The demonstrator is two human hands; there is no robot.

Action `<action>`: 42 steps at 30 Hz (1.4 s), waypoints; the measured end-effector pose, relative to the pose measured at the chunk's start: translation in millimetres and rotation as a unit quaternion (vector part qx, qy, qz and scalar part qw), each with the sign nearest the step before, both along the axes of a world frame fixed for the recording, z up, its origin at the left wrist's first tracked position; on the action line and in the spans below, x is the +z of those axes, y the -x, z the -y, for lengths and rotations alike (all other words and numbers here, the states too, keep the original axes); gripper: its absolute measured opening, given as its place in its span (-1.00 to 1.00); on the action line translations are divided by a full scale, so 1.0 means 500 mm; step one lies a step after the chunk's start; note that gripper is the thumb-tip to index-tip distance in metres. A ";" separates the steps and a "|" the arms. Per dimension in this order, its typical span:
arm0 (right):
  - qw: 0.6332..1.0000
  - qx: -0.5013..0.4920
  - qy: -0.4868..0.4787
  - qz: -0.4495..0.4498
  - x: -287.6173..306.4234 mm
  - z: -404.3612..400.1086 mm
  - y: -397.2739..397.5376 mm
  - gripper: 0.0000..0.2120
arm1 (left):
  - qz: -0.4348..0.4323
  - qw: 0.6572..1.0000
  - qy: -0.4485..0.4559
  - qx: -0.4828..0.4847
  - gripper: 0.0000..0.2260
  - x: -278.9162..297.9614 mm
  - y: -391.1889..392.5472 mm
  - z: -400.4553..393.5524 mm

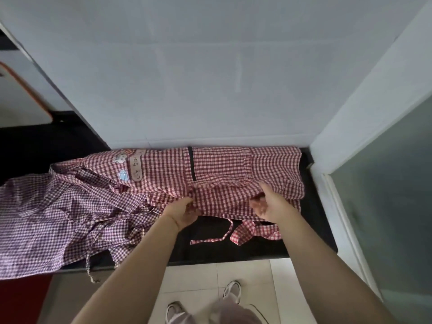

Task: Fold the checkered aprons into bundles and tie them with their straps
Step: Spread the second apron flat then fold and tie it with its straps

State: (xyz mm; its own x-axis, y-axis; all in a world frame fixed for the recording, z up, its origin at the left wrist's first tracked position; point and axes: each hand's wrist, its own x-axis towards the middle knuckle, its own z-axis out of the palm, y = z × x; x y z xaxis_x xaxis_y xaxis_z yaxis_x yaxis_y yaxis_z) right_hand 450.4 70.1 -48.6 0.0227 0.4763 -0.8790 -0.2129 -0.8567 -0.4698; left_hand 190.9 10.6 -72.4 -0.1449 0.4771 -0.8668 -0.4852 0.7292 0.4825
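Head view. Two checkered cloth aprons lie on one black, glossy stone counter point(313, 206) set against a pale grey wall point(198, 78).

The red-and-white gingham apron point(222, 174) is spread lengthways along the wall. Its weave is crinkled, with a gathered frill at the right end. It carries one narrow black strip point(191, 163) across its middle and cartoon patches point(127, 168) near its left end. Its thin fabric strap point(224, 235) trails loose on the counter in front, beside a wider checked tail.

The purple-and-white gingham apron point(58, 218) lies crumpled in a heap at the left, overlapping the red one's left end. Part of it, and one strap, hang over the counter's front edge.

The left hand point(183, 212) pinches the near hem of the red apron, fingers curled into a fold of cloth. The right hand point(271, 203) grips the same hem further right, thumb over the fabric and fingers tucked beneath it. Both bare forearms reach in from below.

Below the counter: white floor tiles point(194, 279), two white shoes point(231, 291), a frosted glass panel point(385, 183) at right.
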 end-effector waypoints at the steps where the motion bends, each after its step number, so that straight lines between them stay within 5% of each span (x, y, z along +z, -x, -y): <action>1: 0.998 -0.058 0.016 0.005 -0.005 0.000 -0.004 -0.68 | 0.002 0.999 0.019 0.047 -0.76 -0.017 0.008 -0.006; 4: 0.992 -0.122 0.019 0.003 -0.004 -0.016 -0.005 -0.86 | -0.025 0.996 -0.004 0.091 -0.81 -0.010 0.012 -0.040; 9: 0.976 -0.160 -0.144 -0.034 0.011 -0.032 -0.009 -0.87 | -0.152 0.949 -0.222 0.165 -0.91 0.082 0.007 -0.089; 13: 0.992 -0.112 -0.047 0.017 -0.040 0.049 -0.010 -0.62 | -0.135 0.986 -0.047 0.087 -0.63 -0.010 0.012 -0.039; 15: 0.992 -0.122 -0.018 0.039 -0.045 0.064 0.001 -0.58 | -0.101 0.986 0.010 0.136 -0.55 -0.043 0.008 -0.022; 19: 0.963 -0.246 0.102 0.043 -0.020 0.059 0.005 -0.54 | -0.072 0.986 0.004 0.152 -0.62 -0.081 0.026 -0.009; 22: 0.974 -0.213 0.072 0.006 -0.017 0.065 0.010 -0.46 | -0.089 0.974 0.019 0.208 -0.84 -0.064 0.030 0.002; 28: 0.973 -0.228 0.039 -0.021 -0.026 0.069 0.014 -0.48 | -0.138 0.961 -0.014 0.238 -0.90 -0.015 0.013 0.033; 32: 0.990 -0.112 -0.062 0.059 -0.036 0.068 0.001 -0.69 | -0.228 0.949 -0.048 0.212 -0.93 0.031 0.018 0.029; 36: 0.962 -0.112 -0.176 0.176 0.053 -0.007 0.013 -0.96 | -0.402 0.893 -0.147 0.140 -0.80 0.123 0.025 -0.010; 39: 0.891 -0.122 -0.321 0.297 0.153 -0.051 0.021 -0.69 | -0.489 0.832 -0.260 0.030 -0.75 0.212 0.041 -0.046; 42: 0.834 -0.013 -0.408 0.371 0.242 -0.054 0.015 -0.57 | -0.563 0.764 -0.289 -0.127 -0.66 0.274 0.075 -0.069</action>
State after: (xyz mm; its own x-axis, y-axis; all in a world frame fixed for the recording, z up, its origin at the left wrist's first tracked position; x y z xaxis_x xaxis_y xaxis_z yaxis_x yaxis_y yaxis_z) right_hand 443.0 97.3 72.4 0.4354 0.9002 -0.0024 0.3824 -0.1874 -0.9048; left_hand 153.5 45.0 64.4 -0.4825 0.8694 0.1063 0.5965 0.2373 0.7667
